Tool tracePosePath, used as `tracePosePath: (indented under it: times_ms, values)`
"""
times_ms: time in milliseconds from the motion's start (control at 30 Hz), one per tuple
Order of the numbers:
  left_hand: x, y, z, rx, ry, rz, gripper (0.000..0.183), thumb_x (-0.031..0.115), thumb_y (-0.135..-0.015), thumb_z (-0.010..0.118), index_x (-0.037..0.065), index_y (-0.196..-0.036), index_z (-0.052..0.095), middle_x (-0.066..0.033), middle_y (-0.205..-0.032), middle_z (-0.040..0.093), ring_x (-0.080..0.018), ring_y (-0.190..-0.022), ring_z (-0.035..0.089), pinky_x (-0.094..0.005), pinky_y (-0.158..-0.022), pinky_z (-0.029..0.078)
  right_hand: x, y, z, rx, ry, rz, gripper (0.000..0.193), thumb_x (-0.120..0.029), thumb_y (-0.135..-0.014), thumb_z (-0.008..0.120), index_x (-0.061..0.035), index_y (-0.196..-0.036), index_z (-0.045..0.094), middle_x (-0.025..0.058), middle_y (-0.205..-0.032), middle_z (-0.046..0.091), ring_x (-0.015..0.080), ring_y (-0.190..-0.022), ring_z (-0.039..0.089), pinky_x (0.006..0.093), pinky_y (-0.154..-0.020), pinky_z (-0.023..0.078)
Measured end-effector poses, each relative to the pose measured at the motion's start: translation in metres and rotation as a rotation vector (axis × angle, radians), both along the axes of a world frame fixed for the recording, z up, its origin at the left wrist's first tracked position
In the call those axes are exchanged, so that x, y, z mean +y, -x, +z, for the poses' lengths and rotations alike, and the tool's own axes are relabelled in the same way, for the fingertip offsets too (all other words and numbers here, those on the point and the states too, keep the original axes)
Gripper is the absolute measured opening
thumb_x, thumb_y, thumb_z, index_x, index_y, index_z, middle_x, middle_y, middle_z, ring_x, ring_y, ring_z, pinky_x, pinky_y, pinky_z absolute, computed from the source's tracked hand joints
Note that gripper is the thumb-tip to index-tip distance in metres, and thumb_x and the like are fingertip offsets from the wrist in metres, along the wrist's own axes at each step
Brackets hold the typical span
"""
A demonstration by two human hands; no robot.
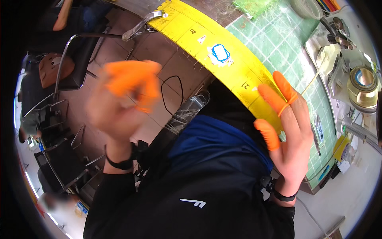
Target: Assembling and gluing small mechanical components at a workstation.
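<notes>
A long yellow board with dark marks and a blue-outlined white patch slants from the upper middle toward my right side. My right hand grips its near right end, thumb at the lower edge and two fingers over the top; orange finger cots cover these fingertips. Off the board to the left, my left hand is raised and blurred, its orange-covered fingers curled together. Whatever it may hold is too small or blurred to make out. A metal clamp sits at the board's far left end.
Thin hair-like strands lie on the green gridded mat. Tweezers rest beside my right hand. Farther right stands a brass-coloured jar. Chairs, including a black one, are to the left on the tiled floor.
</notes>
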State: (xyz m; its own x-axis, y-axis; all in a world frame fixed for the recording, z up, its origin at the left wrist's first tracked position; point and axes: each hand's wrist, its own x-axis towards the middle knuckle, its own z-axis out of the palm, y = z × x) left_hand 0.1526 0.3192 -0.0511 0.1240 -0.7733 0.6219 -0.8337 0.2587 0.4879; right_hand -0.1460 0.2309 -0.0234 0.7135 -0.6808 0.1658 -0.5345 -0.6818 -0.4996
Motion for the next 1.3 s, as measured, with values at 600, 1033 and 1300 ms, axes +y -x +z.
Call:
tracePosePath:
  times_ms: [600,1033,1300]
  values:
    - [-0.039,0.048,-0.028,0.087,-0.157,-0.046,0.026,-0.009,-0.075,0.080,0.004,-0.097,0.076,-0.0047,-0.085,0.068,-0.0086,-0.052,0.053,-0.0219,-0.049,0.039,0.003,-0.003,-0.030,-0.001,-0.008,-0.139,0.063,-0.009,-0.072,0.081,-0.0102,-0.133,0.067,0.0146,-0.142,0.059,0.0336,-0.117,0.057,0.0422,-0.103,0.044]
    - [-0.036,0.054,-0.029,-0.086,-0.148,-0.087,0.028,-0.008,-0.073,0.081,0.004,-0.098,0.075,-0.0071,-0.086,0.068,-0.0168,-0.062,0.061,-0.0269,-0.054,0.047,0.004,-0.002,-0.029,-0.021,-0.003,-0.142,0.064,-0.009,-0.071,0.082,-0.0114,-0.133,0.067,0.0137,-0.142,0.060,0.0333,-0.117,0.057,0.0416,-0.104,0.044]
    - [-0.012,-0.007,-0.018,0.124,-0.282,-0.009,0.022,0.004,-0.085,0.082,0.002,-0.105,0.076,-0.0041,-0.086,0.073,-0.0100,-0.067,0.063,-0.0220,-0.062,0.050,0.005,-0.001,-0.025,0.044,-0.008,-0.095,0.063,-0.011,-0.079,0.080,-0.0081,-0.139,0.061,0.0172,-0.145,0.057,0.0359,-0.119,0.056,0.0445,-0.105,0.044]
